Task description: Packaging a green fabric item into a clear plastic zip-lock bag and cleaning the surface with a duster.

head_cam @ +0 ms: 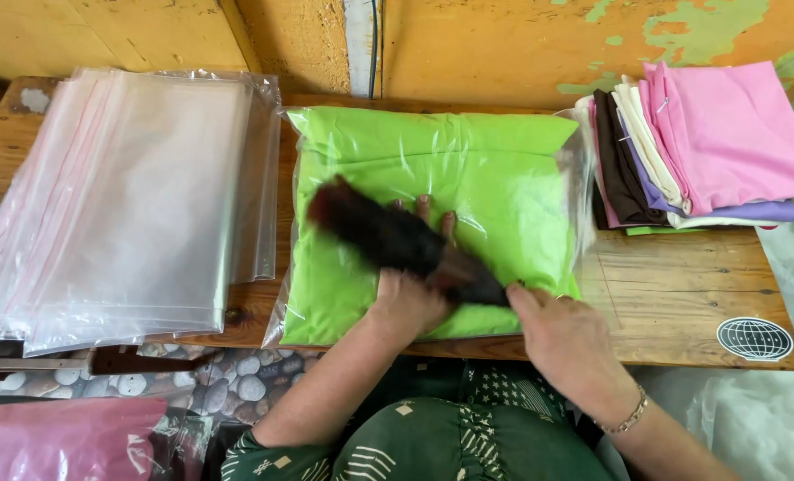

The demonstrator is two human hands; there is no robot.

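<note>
While the left hand point(408, 298) lies flat, palm down and fingers spread, on a green cushion point(433, 223) sealed in a clear bag, the right hand point(566, 334) rests at the cushion's near right corner, at about four o'clock from the cushion's middle. The left hand grips nothing; its fingertips point toward twelve o'clock. A dark brush point(397, 240) lies slantwise over the back of the left hand, its bristle end toward ten o'clock and its narrower end toward four o'clock, where it meets the right hand's fingertips point(515, 292). The right hand's fingers appear closed about that end, though the grip itself is blurred and only partly visible. A bracelet point(630, 415) circles the right wrist. The bagged cushion sits at the centre of a wooden table point(673, 294), its near edge along the table's front edge. At nine o'clock from the cushion lies a stack of clear plastic bags point(130, 196), overhanging the table's front. At two o'clock lies a pile of folded cloths point(700, 142), pink uppermost, with cream, lilac and dark brown layers beside it. A round sticker point(754, 338) marks the table at four o'clock. Behind the table stands a yellow wall point(504, 44) with flaking green patches.
</note>
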